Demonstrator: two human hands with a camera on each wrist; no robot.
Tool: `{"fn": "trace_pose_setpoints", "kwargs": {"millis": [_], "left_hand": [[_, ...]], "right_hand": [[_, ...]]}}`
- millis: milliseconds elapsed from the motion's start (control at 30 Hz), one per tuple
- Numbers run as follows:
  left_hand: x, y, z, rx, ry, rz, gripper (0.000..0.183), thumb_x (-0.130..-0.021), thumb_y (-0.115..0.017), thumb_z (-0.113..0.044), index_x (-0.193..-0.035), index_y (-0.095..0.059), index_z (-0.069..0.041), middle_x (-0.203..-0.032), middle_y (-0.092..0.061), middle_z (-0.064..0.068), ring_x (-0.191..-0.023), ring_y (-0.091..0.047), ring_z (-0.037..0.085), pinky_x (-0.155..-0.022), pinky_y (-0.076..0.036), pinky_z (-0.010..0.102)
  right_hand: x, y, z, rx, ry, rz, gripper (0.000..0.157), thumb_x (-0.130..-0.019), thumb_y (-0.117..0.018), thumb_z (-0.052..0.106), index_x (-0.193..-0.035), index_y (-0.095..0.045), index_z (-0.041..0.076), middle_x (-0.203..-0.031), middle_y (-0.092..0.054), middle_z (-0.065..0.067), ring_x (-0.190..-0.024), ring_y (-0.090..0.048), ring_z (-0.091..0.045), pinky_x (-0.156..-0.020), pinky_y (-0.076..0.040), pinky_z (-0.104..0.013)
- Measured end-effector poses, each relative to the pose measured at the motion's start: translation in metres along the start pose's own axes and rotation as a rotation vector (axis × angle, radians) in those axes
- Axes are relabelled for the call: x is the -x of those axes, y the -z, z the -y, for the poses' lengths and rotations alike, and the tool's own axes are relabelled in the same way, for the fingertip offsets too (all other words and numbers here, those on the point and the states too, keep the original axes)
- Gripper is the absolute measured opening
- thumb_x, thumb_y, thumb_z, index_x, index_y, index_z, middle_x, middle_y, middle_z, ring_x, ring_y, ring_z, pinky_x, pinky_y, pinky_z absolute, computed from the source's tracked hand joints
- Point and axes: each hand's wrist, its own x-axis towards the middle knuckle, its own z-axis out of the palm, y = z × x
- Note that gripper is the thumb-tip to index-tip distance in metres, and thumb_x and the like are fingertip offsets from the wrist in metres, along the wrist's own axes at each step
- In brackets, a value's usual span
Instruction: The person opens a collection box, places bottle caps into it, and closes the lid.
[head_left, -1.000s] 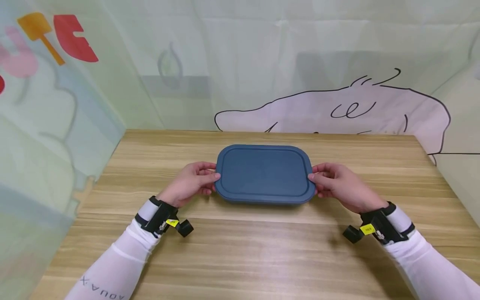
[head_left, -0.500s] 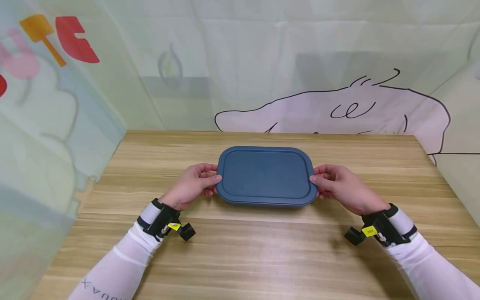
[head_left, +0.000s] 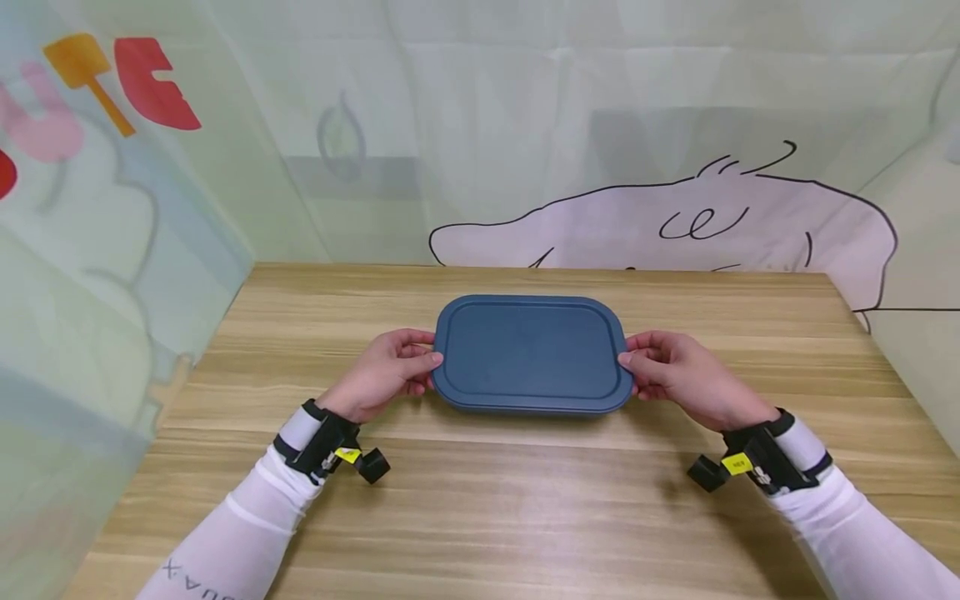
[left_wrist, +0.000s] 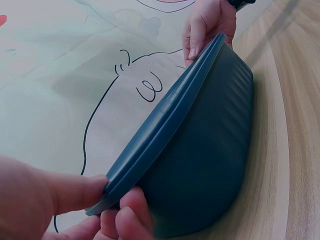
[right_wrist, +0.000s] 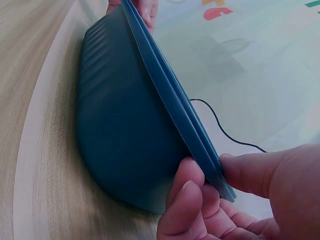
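Observation:
A dark blue rectangular storage box with rounded corners sits near the back middle of the wooden table, its lid on top. Ribs run along the box's side wall in both wrist views. At the left end, my left hand pinches the rim, thumb on top and fingers curled beneath. My right hand grips the opposite end the same way, its thumb against the lid's edge. The inside of the box is hidden by the lid.
The wooden table meets a pale printed cloth backdrop behind the box, with more cloth along the left side. Both forearms wear white sleeves and black wrist straps with small cameras, which stand just above the table.
The head view has shifted slightly, so the table and box appear a little lower. Both hands keep their hold on the box's ends.

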Motion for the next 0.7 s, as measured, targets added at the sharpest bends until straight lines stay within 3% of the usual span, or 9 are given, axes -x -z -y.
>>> {"fn": "trace_pose_setpoints", "kwargs": {"millis": [233, 400, 500, 700], "left_hand": [[0.001, 0.001, 0.000, -0.008, -0.009, 0.003, 0.046, -0.095, -0.062, -0.012, -0.135, -0.044, 0.001, -0.098, -0.060, 0.013, -0.073, -0.059, 0.024, -0.059, -0.051, 0.023], [0.003, 0.007, -0.002, -0.120, -0.082, -0.059, 0.051, -0.097, -0.060, -0.023, -0.138, -0.041, 0.001, -0.107, -0.057, 0.019, -0.083, -0.062, 0.035, -0.065, -0.055, 0.035], [0.006, 0.014, -0.007, -0.265, -0.156, -0.146, 0.055, -0.096, -0.060, -0.030, -0.138, -0.041, 0.001, -0.110, -0.055, 0.020, -0.088, -0.062, 0.037, -0.072, -0.057, 0.045], [0.015, 0.024, -0.020, -0.740, -0.372, -0.355, 0.057, -0.095, -0.061, -0.038, -0.137, -0.046, -0.002, -0.117, -0.055, 0.017, -0.097, -0.055, 0.028, -0.079, -0.051, 0.046]], "right_hand": [[0.000, -0.002, 0.003, 0.025, -0.008, -0.007, 0.047, -0.098, -0.058, 0.027, -0.127, -0.044, -0.008, -0.094, -0.063, -0.015, -0.080, -0.062, -0.023, -0.069, -0.057, -0.029], [0.004, 0.002, 0.010, 0.209, 0.025, -0.071, 0.052, -0.097, -0.058, 0.036, -0.129, -0.046, -0.004, -0.102, -0.063, -0.020, -0.085, -0.064, -0.028, -0.073, -0.058, -0.037], [0.009, 0.007, 0.017, 0.392, 0.081, -0.154, 0.051, -0.096, -0.058, 0.041, -0.125, -0.049, 0.000, -0.103, -0.063, -0.021, -0.084, -0.064, -0.030, -0.068, -0.058, -0.038], [0.018, 0.020, 0.032, 0.723, 0.203, -0.342, 0.052, -0.094, -0.059, 0.046, -0.122, -0.055, 0.003, -0.108, -0.064, -0.018, -0.091, -0.061, -0.029, -0.071, -0.052, -0.045]]}}
